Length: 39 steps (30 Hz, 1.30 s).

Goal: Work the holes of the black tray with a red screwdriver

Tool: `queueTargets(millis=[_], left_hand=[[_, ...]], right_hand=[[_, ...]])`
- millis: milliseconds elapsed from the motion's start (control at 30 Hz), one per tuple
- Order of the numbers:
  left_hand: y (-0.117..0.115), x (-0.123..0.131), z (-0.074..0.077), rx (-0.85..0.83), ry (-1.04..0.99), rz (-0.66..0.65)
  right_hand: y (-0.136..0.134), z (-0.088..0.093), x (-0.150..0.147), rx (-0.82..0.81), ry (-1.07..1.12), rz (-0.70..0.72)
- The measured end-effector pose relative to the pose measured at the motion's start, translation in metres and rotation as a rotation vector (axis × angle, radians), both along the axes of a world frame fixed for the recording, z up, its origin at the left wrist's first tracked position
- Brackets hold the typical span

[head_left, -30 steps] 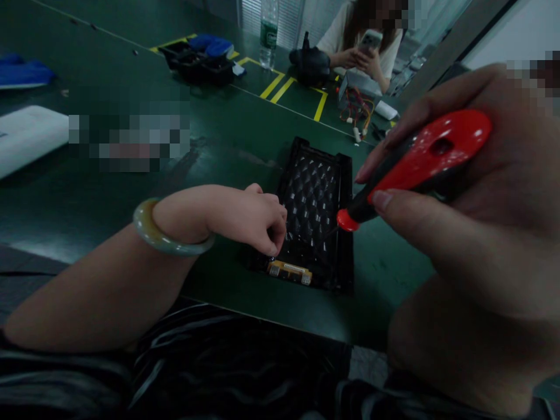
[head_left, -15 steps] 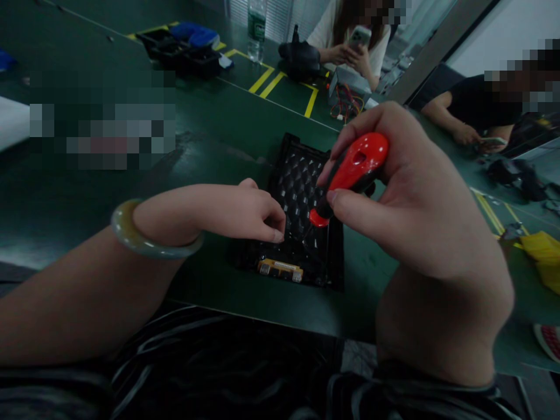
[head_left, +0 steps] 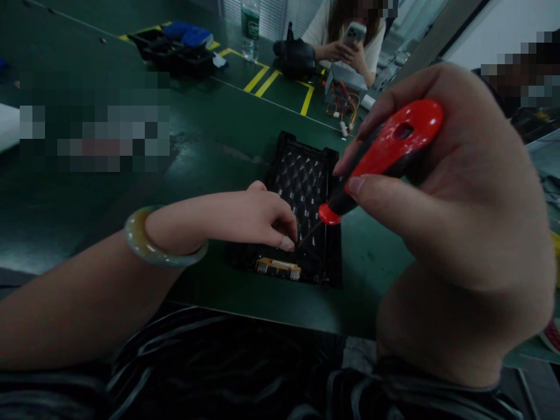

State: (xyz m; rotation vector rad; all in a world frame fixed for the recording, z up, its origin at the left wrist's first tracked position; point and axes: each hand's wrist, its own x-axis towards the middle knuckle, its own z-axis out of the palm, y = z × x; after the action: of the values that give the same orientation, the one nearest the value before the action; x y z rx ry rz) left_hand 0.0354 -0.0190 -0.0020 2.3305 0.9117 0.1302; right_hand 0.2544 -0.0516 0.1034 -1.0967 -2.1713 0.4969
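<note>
Nearest the camera: dark striped clothing along the bottom edge, both forearms reaching out over the green table (head_left: 210, 134). Right hand (head_left: 464, 227) large in view, fingers and thumb clamped around a red-and-black screwdriver (head_left: 385, 153); its thin shaft slants down and left, tip at the near end of a black tray (head_left: 308, 184). Left hand (head_left: 262, 219), pale bracelet (head_left: 153, 248) on the wrist, rests on the tray's near left corner, fingertips pinched together right beside the screwdriver tip; anything between them is too small to tell. The tray lies flat near the table's front edge, quilted pattern inside, a gold connector strip (head_left: 279, 268) at its near end. Farther back: yellow floor-style tape lines (head_left: 262, 79), a box with coloured wires (head_left: 343, 96), a black bag (head_left: 295, 57), dark bins with blue items (head_left: 175, 46), a water bottle (head_left: 250, 26). Farthest, a seated person (head_left: 339, 32) holds a phone (head_left: 352, 34) in both hands.
</note>
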Motion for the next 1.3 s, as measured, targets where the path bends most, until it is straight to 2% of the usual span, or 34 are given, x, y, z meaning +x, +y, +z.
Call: queueTargets(millis=[167, 367, 533, 800, 1167, 1300], left_hand=[[-0.006, 0.007, 0.002, -0.010, -0.010, -0.031], [-0.006, 0.012, -0.005, -0.034, -0.046, -0.077], [-0.006, 0.013, -0.008, -0.043, -0.038, -0.068], [-0.016, 0.019, -0.005, 0.121, 0.035, -0.091], [-0.018, 0.023, -0.017, 0.197, 0.053, -0.094], [-0.021, 0.024, -0.018, 0.217, 0.074, -0.079]], right_hand=[[-0.009, 0.006, 0.002, 0.027, -0.009, -0.095], [-0.008, 0.007, -0.001, 0.142, -0.198, -0.227], [-0.006, 0.008, -0.002, 0.145, -0.223, -0.277], [-0.002, 0.004, -0.003, 0.101, -0.245, -0.173], [0.001, 0.007, 0.000, 0.073, -0.347, -0.201], [0.001, 0.006, 0.000, 0.078, -0.361, -0.216]])
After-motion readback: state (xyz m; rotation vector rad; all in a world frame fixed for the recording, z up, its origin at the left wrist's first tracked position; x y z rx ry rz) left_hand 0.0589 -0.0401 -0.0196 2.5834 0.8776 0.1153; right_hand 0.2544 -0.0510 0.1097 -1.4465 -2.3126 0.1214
